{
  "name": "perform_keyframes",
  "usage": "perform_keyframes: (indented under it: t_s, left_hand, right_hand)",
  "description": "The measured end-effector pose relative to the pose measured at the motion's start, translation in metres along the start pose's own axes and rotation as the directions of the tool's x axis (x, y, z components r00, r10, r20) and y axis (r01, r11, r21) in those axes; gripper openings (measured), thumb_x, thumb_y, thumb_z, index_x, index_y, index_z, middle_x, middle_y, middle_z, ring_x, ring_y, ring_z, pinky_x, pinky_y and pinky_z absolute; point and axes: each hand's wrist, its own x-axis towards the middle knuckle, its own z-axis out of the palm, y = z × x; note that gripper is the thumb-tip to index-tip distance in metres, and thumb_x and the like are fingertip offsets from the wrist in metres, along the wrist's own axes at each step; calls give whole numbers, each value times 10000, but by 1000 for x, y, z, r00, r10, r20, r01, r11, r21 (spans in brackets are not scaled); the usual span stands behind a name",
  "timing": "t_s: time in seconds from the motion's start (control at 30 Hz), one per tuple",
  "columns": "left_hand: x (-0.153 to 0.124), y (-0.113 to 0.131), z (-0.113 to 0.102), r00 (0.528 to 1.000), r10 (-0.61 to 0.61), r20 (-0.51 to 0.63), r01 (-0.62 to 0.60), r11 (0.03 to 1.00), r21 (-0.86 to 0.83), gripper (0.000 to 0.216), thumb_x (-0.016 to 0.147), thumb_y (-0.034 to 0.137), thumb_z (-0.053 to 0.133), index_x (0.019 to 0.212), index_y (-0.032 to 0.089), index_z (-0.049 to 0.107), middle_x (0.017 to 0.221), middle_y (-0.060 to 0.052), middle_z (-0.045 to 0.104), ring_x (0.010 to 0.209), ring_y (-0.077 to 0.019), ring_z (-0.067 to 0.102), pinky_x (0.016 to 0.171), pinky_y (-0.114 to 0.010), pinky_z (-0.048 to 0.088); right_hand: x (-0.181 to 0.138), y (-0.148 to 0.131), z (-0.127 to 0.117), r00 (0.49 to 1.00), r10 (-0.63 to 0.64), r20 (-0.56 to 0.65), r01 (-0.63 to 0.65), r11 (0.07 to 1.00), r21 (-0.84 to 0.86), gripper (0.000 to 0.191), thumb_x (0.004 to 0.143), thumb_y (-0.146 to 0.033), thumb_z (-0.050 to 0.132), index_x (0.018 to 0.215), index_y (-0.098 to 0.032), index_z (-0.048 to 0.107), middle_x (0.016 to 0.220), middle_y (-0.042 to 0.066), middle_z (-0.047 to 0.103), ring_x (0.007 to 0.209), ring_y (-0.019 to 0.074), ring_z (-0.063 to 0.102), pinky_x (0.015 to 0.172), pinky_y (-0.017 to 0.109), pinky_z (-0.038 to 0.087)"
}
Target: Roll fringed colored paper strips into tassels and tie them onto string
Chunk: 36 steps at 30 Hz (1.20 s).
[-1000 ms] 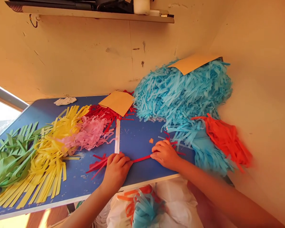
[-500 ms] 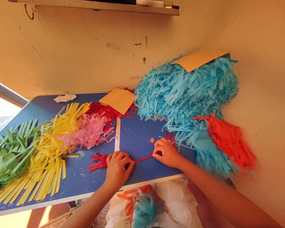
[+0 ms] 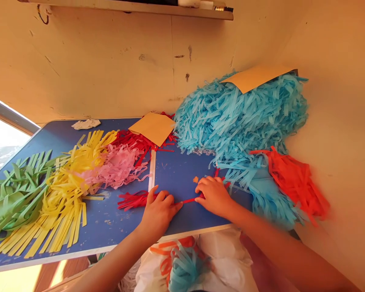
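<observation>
A red paper tassel lies across the blue table (image 3: 176, 170), its middle twisted into a thin cord (image 3: 188, 200) and a fringe (image 3: 132, 200) spread at its left end. My left hand (image 3: 161, 209) is closed on the left part of the cord, thumb and forefinger pinching it, other fingers bent. The other end is pinched in my right hand (image 3: 214, 197), with some red strips showing behind the knuckles. Just beyond my right fingers lies a small orange scrap (image 3: 195, 179).
Light blue fringed paper (image 3: 240, 117) is heaped at the back right, a tan sheet (image 3: 260, 78) on top. Orange-red fringe (image 3: 292, 178) lies at the right. Pink (image 3: 121, 164), yellow (image 3: 69, 186) and green (image 3: 18, 190) fringes fill the left. A shelf (image 3: 140, 9) juts from the wall.
My left hand has slid right along the twisted cord, closer to my right hand, and the left fringe has shifted slightly. My right hand has hardly moved and keeps its hold.
</observation>
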Motion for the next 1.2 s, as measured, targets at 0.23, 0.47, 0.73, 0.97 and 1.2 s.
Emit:
perform_keyframes:
  t_s: [0.23, 0.47, 0.73, 0.97, 1.2]
  left_hand:
    - [8, 6, 6, 997, -26, -76, 17, 993, -113, 151, 884, 216, 628, 922, 305, 744, 872, -4, 710, 993, -222, 584, 1104, -559, 218]
    - [9, 10, 5, 945, -28, -326, -14, 992, -126, 187, 921, 163, 534, 888, 235, 703, 794, 7, 726, 845, -179, 633, 1061, -467, 273]
    - [-3, 34, -86, 849, 12, -529, -141, 969, -204, 200, 888, 98, 557, 928, 260, 668, 801, 53, 748, 750, -126, 660, 1078, -424, 282]
    - [-12, 58, -74, 793, -326, -514, 39, 870, -491, 132, 874, 142, 593, 882, 244, 677, 783, -4, 695, 743, -149, 645, 872, -347, 492]
    - [-19, 74, -65, 812, -515, -275, 155, 644, -749, 170, 898, 238, 578, 875, 259, 746, 745, -17, 694, 701, -149, 657, 679, -263, 567]
  right_hand:
    - [-1, -8, 27, 792, -597, -130, 509, 762, -400, 290, 947, -106, 470, 746, -197, 657, 679, 5, 626, 720, 169, 514, 938, 429, 322]
    - [-2, -20, 16, 885, -403, -231, 381, 915, -136, 202, 890, -154, 552, 713, -173, 649, 711, 9, 681, 658, 132, 553, 807, 368, 348]
    - [-32, -66, -59, 964, -101, 245, -201, 325, 924, 176, 801, -347, 681, 735, -197, 746, 754, 1, 716, 721, 155, 626, 686, 269, 435]
    - [-48, -81, -13, 964, 95, 248, -229, -174, 958, 289, 652, -391, 834, 612, -163, 662, 506, -40, 571, 441, 73, 445, 467, 204, 334]
    - [-54, -93, -7, 937, 260, 233, -148, -309, 940, 304, 615, -358, 871, 770, -187, 674, 596, -43, 589, 408, 66, 486, 413, 181, 333]
